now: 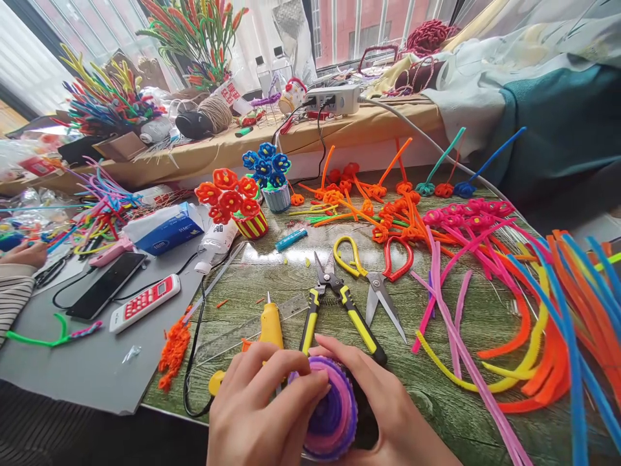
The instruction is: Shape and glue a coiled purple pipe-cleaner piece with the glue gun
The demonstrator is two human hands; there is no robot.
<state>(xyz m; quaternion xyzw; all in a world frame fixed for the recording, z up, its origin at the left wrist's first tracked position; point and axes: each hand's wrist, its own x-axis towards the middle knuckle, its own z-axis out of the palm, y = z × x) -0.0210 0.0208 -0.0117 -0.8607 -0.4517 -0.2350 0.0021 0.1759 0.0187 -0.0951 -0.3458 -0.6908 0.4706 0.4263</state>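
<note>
- Left hand (252, 414) and right hand (388, 414) both clamped around a purple-pink coiled pipe-cleaner cup (330, 414), near edge of the surface (436, 395).
- Yellow glue gun (270, 325), yellow-handled pliers (334, 304), scissors (376, 281) just beyond.
- Loose pipe cleaners (485, 310) toward right edge.

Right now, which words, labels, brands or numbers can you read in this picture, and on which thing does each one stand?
No text is clear enough to quote.
Blue tissue pack: white oval logo, too blurred.
Red and white remote control: key markings too small.
Clear ruler: scale marks unreadable.
White tag under the orange stems: red print, blurred.
Teal tube: no readable label.
</note>
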